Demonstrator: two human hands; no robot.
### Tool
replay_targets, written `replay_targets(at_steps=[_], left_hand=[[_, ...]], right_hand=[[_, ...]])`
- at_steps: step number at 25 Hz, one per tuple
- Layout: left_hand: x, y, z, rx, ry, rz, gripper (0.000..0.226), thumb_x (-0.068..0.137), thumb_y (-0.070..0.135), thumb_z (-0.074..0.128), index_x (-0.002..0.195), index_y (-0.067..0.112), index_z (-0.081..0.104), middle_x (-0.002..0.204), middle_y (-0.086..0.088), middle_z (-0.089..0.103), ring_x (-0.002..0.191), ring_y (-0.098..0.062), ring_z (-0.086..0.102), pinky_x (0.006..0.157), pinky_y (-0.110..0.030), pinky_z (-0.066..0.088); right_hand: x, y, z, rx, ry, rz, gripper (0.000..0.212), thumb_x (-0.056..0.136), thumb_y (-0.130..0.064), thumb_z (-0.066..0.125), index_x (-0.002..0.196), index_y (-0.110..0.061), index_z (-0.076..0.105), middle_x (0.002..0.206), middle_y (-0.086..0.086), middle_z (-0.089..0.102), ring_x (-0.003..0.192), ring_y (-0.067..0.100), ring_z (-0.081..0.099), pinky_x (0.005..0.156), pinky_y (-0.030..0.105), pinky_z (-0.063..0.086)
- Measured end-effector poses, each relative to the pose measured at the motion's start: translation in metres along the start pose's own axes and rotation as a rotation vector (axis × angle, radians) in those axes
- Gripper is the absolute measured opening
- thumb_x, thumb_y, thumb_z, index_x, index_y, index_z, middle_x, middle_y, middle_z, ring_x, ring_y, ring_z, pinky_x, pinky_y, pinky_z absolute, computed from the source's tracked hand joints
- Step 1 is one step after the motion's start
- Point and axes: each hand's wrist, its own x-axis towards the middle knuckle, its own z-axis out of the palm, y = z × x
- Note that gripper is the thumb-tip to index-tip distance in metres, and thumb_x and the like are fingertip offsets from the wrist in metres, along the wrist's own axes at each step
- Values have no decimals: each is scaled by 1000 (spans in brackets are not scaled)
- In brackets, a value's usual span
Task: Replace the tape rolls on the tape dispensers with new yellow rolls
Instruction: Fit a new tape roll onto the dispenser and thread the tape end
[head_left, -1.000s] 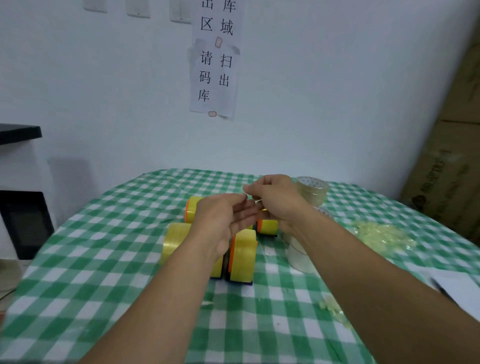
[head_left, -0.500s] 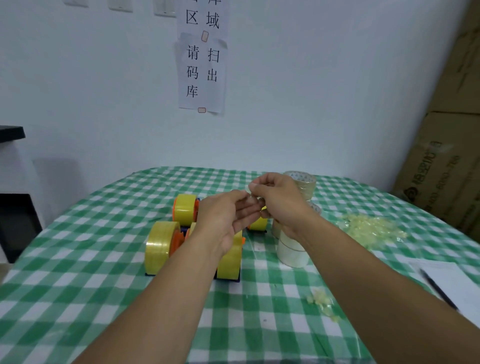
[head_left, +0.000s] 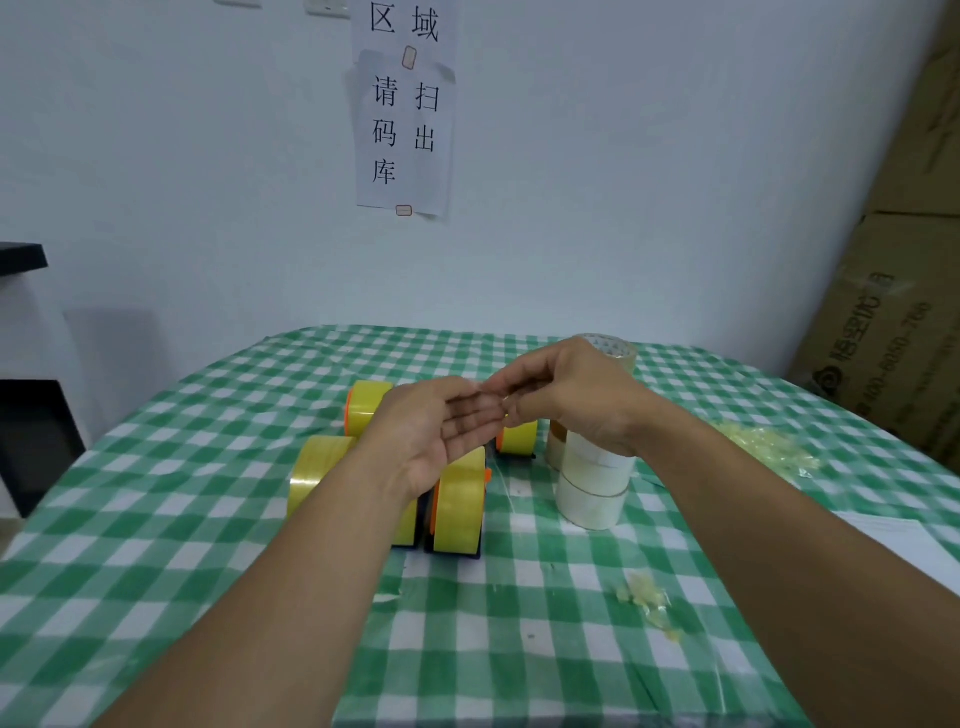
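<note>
Both hands hover above the middle of the green checked tablecloth (head_left: 208, 519). The left hand (head_left: 441, 431) lies palm up, fingers straight and close together, holding nothing. The right hand (head_left: 566, 400) has its fingertips drawn together against the left fingertips; whether they pinch anything I cannot tell. Beneath the hands, four yellow tape rolls (head_left: 460, 506) sit upright on tape dispensers (head_left: 457, 555), clustered close. Just right of them stands a stack of clear tape rolls (head_left: 592, 483). A heap of tape scraps (head_left: 769, 447) lies far right.
</note>
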Motion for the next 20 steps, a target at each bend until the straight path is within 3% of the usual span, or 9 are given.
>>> replay_targets(at_steps=[2,7,14,17,20], left_hand=[[0,0,-4,38,-23,-6,14,95,1,60,101,-10,67,81,-19,76,69,-22,75,60,-30,62],[2,-2,-10,141,-44,8,17,95,0,63,105,-12,66,82,-20,75,69,-23,75,61,-29,62],[3,-9,-5,271,-36,73,17,94,5,66,102,-9,69,85,-20,74,69,-23,73,62,-29,63],[2,-8,-7,291,-24,88,15,93,11,70,95,-3,73,82,-15,75,69,-21,72,61,-29,63],[1,-6,-8,257,-29,77,11,92,11,70,88,0,70,76,-11,72,65,-19,70,62,-31,63]], right_hand=[[1,1,-2,-41,-48,8,27,81,14,71,100,-4,77,86,7,79,83,15,75,80,23,60],[3,1,-2,-59,-73,27,15,90,1,71,103,7,75,96,20,76,80,18,74,74,21,59],[8,7,4,-27,11,111,17,86,1,76,94,14,68,79,17,72,71,25,71,68,27,60],[8,7,5,63,29,150,20,84,-2,78,98,8,67,79,15,70,71,24,69,70,33,61],[5,5,1,205,-42,199,25,86,-8,78,104,8,68,82,14,69,70,18,66,65,28,59]])
